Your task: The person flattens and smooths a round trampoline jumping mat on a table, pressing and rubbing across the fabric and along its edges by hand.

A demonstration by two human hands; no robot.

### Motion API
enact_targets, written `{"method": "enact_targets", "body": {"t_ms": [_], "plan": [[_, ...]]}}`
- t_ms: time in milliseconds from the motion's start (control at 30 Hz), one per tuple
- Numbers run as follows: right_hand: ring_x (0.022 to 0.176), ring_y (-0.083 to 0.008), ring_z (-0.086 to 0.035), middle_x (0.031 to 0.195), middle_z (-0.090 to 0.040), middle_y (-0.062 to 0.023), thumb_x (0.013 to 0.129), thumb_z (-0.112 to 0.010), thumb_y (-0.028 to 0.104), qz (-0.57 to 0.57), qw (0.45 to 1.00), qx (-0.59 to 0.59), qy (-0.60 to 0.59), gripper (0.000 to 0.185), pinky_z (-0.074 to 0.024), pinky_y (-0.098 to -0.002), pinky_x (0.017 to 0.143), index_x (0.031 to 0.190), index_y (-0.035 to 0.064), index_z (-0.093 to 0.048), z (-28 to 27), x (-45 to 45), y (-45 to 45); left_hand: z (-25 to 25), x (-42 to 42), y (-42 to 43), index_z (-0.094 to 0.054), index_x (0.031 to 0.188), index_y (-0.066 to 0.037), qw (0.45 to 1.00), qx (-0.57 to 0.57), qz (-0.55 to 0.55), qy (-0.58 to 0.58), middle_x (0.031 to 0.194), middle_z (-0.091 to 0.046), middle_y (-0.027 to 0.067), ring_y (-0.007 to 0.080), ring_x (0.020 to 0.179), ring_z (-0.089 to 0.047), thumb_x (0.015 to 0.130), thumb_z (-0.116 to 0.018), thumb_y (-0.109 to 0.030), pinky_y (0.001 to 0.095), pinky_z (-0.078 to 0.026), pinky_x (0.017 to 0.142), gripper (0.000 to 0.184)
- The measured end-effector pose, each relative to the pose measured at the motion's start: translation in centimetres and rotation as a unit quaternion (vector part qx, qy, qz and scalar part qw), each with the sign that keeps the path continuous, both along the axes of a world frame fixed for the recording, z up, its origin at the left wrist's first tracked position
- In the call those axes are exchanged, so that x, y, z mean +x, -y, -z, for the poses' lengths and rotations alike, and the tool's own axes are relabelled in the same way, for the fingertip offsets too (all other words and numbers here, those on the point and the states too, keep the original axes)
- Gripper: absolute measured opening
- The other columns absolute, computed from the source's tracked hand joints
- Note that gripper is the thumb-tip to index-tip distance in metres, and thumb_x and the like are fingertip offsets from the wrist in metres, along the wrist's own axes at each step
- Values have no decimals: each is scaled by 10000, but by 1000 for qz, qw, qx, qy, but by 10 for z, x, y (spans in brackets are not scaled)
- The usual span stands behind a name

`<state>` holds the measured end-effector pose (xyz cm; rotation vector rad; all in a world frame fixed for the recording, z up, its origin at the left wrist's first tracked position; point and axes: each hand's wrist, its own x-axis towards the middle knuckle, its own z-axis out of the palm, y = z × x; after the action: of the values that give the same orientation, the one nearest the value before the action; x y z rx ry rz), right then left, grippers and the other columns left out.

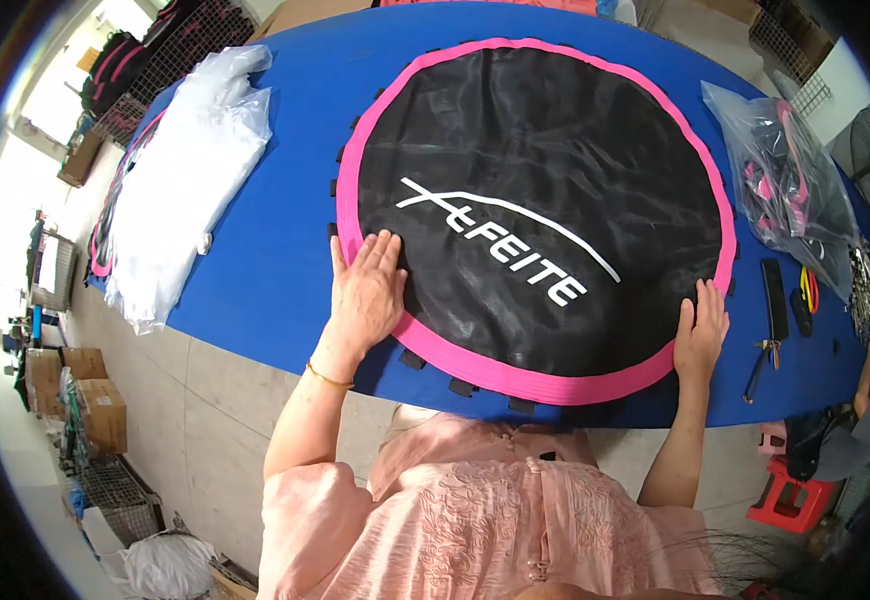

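A round black mesh trampoline mat (545, 150) with a pink border and white "FEITE" lettering lies flat on a blue table (295, 190). Black tabs stick out around its edge. My left hand (367, 290) rests flat on the pink border at the mat's left, fingers stretched onto the black mesh. My right hand (701, 330) lies on the border at the lower right, its fingers extended. Neither hand grips anything.
Clear plastic bags (190, 180) are piled at the table's left. On the right lie a plastic bag with pink and black pieces (790, 175), a black strap (774, 298) and small tools (761, 370). A red stool (790, 497) and another person (850, 440) are at lower right.
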<state>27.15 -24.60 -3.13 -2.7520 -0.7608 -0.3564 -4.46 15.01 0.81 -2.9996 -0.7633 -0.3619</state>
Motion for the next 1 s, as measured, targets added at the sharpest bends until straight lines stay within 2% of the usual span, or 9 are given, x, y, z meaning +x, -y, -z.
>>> {"method": "enact_targets", "body": {"t_ms": [100, 367, 500, 633, 833, 1000], "plan": [[1539, -320, -388, 1614, -485, -151, 1114, -485, 330, 0, 1000, 0, 1, 491, -235, -527, 1264, 1530, 73, -529, 1, 0, 1, 4, 4, -2, -577, 1452, 9, 1000, 19, 0, 0, 1494, -606, 174, 333, 1403, -557, 1016, -568, -222, 665, -212, 1246, 493], [1538, -319, -389, 1614, -485, -151, 1108, -495, 316, 10, 1000, -7, 1, 489, -235, -532, 1264, 1527, 69, -530, 2, 0, -2, -8, 13, 64, -571, 1457, 30, 993, -76, 95, 2, 1497, -595, 203, 337, 1416, -541, 994, -613, -274, 689, -189, 1244, 555], [1536, -320, -392, 1613, -486, -151, 1106, -500, 316, -1, 1000, -4, 3, 492, -241, -531, 1259, 1530, 68, -528, 3, 2, 2, -4, 16, 66, -581, 1442, 39, 995, -49, 82, 5, 1492, -600, 200, 343, 1414, -539, 1002, -605, -297, 685, -170, 1252, 554], [1537, -320, -391, 1613, -489, -149, 1105, -503, 314, 1, 1000, -3, 6, 493, -245, -528, 1258, 1532, 71, -527, 5, 3, 2, -1, 11, 38, -587, 1439, 43, 1000, -14, 5, 2, 1483, -610, 208, 354, 1416, -541, 1029, -558, -295, 666, -132, 1269, 532], [1533, -324, -397, 1608, -494, -152, 1103, -506, 309, 0, 1000, 1, 9, 486, -250, -526, 1256, 1525, 70, -535, 4, 2, 1, 17, 14, -29, -582, 1455, -9, 999, 1, -25, 20, 1510, -595, 174, 346, 1422, -540, 1045, -536, -264, 680, -194, 1247, 486], [1531, -332, -399, 1604, -496, -161, 1103, -502, 314, -5, 1000, 5, 10, 488, -252, -531, 1255, 1522, 67, -537, 3, 2, 1, 18, 25, -42, -588, 1450, -22, 999, 5, -36, 10, 1505, -601, 160, 338, 1421, -541, 1048, -533, -270, 680, -217, 1240, 475]]}}
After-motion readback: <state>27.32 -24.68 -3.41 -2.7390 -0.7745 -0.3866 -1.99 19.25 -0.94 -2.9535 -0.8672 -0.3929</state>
